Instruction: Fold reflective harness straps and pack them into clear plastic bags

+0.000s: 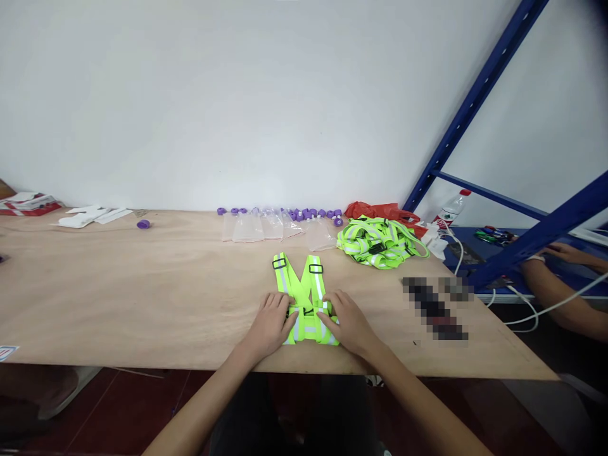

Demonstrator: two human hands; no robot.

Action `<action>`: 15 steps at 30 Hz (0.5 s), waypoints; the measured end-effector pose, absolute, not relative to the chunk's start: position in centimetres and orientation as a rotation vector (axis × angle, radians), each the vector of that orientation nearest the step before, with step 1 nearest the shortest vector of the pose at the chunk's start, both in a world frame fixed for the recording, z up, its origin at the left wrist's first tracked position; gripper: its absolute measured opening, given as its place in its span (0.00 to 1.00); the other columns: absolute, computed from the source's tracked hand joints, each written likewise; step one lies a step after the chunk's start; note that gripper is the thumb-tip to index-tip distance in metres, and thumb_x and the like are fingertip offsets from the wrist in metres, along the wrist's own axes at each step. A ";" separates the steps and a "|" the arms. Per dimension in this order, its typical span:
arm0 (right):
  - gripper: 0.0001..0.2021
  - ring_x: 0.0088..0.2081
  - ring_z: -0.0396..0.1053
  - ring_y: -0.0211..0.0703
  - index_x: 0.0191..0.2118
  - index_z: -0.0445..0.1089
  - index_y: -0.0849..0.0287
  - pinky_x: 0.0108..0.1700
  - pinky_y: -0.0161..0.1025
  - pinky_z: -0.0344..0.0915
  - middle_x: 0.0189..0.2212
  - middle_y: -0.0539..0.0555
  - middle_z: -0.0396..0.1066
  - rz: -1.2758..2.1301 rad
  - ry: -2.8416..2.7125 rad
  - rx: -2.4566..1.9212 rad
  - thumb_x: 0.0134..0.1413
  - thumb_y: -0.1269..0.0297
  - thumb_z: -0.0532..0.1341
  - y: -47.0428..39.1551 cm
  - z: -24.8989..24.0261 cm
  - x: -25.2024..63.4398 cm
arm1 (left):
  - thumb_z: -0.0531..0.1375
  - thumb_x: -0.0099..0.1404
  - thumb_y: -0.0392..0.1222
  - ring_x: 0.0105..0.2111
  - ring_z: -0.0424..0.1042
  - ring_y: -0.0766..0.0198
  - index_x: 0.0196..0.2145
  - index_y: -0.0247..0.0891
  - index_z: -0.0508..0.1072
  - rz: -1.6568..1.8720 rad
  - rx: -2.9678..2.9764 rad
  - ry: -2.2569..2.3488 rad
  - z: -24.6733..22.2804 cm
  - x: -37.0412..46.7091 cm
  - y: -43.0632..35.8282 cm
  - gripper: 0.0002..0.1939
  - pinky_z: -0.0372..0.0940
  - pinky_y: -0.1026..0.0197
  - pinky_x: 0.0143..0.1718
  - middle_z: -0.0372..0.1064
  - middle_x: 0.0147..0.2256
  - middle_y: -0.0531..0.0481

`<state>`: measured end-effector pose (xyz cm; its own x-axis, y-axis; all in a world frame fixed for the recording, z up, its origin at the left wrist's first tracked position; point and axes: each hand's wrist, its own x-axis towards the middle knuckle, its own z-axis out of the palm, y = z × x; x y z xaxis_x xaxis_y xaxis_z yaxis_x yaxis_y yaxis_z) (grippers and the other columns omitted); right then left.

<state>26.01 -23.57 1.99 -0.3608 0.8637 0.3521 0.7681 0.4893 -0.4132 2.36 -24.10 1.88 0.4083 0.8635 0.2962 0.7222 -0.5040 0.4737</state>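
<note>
Head view: the vest (pixel 310 330) lies flat near the close edge of the surface (pixel 142 291), its straps pointing away, with the left hand (pixel 272 322) and right hand (pixel 352 322) touching its two sides. Both thumbs rest over the cloth, fingers partly spread; whether they pinch it I cannot tell. Beyond lie clear bags (pixel 247 228), purple pieces (pixel 306 214) and, to the right, a vest heap (pixel 379 237).

On the surface (pixel 142 304), the harness (pixel 310 329) lies before me, between my left grip (pixel 270 324) and my right grip (pixel 352 323). Behind it, bags (pixel 249 228) lie side by side, with small pieces (pixel 312 213) along the wall (pixel 213 101) beyond them. Right of these bags lies the harness pile (pixel 380 244); papers (pixel 83 217) lie far left.
</note>
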 end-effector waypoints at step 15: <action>0.21 0.63 0.64 0.54 0.61 0.59 0.59 0.61 0.54 0.66 0.62 0.65 0.65 0.443 -2.358 -1.144 0.66 0.60 0.58 -28.1 0.3 26.7 | 0.49 0.76 0.44 0.59 0.68 0.53 0.62 0.38 0.60 0.633 2.446 1.232 2.2 2.2 -26.9 0.20 0.62 0.43 0.63 0.70 0.58 0.41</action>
<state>26.75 -28.06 0.29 -0.5359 0.7974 0.2774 0.6425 0.5983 -0.4787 2.20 -26.88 2.22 0.5275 0.8153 0.2388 0.6690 -0.5719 0.4747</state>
